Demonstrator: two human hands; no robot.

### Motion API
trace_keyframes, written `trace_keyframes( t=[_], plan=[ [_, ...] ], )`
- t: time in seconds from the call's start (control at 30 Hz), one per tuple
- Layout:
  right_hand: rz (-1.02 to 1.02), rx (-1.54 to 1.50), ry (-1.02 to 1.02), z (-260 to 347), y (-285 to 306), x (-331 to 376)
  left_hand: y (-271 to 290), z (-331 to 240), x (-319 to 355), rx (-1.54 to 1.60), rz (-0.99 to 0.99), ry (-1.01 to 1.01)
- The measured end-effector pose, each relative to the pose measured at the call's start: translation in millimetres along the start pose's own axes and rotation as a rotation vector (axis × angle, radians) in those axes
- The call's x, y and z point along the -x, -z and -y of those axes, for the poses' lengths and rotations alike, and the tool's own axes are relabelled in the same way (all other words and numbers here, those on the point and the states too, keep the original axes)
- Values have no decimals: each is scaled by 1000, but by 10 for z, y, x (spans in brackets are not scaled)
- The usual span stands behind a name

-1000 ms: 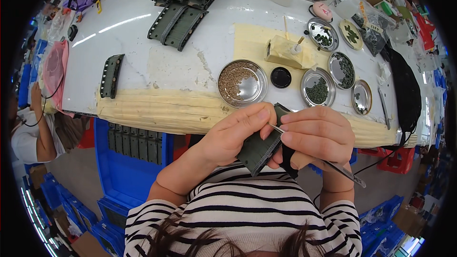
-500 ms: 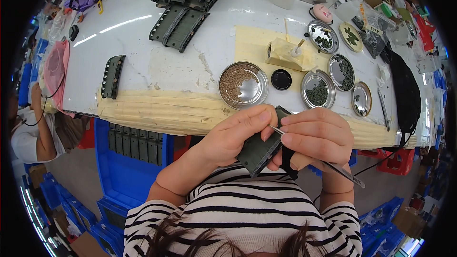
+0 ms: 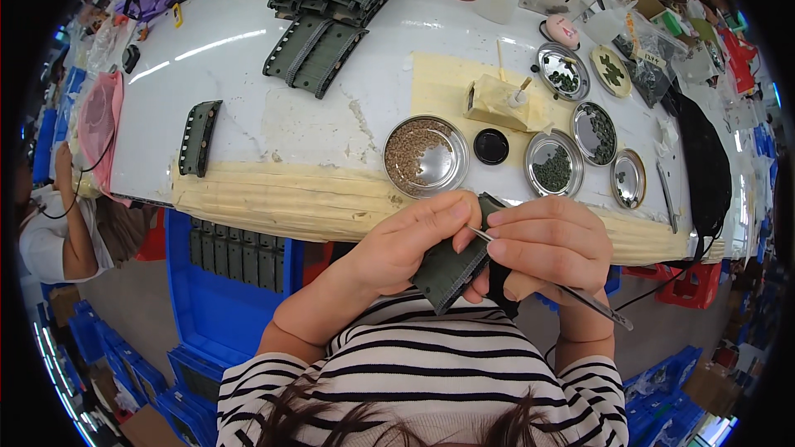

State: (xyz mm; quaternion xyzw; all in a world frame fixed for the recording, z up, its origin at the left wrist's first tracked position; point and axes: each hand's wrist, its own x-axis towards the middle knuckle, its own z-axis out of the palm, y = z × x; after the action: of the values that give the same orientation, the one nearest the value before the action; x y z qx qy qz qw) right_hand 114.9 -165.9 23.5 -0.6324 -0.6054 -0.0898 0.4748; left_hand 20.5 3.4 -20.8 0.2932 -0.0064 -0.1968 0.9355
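My left hand (image 3: 414,240) and my right hand (image 3: 546,248) are together just below the table's front edge. Between them is a dark green fabric strip (image 3: 451,269), gripped by my left hand from the left and supported by my right fingers underneath. My right hand also pinches thin metal tweezers (image 3: 580,298), whose tip touches the strip's top near my left thumb. The tweezers' back end sticks out to the lower right. A round metal dish of small brown parts (image 3: 425,156) sits on the table right above my hands.
Several metal dishes of dark green parts (image 3: 553,167) and a small black lid (image 3: 491,146) lie right of the brown dish. A single green strip (image 3: 200,137) lies left; stacked strips (image 3: 331,8) are at the back. A blue crate (image 3: 228,273) stands under the table. Another person's arm (image 3: 70,223) is far left.
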Motion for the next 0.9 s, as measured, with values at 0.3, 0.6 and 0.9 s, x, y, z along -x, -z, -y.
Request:
trace_keyframes(
  t=[0.3, 0.6, 0.9],
  plan=[
    [25, -23, -36, 14, 7, -9, 10, 3, 1, -11, -1, -4],
    [17, -44, -58, 5, -4, 10, -12, -24, 10, -11, -19, 11],
    [-157, -290, -225, -40, 33, 102, -58, -25, 57, 22, -47, 13]
  ],
)
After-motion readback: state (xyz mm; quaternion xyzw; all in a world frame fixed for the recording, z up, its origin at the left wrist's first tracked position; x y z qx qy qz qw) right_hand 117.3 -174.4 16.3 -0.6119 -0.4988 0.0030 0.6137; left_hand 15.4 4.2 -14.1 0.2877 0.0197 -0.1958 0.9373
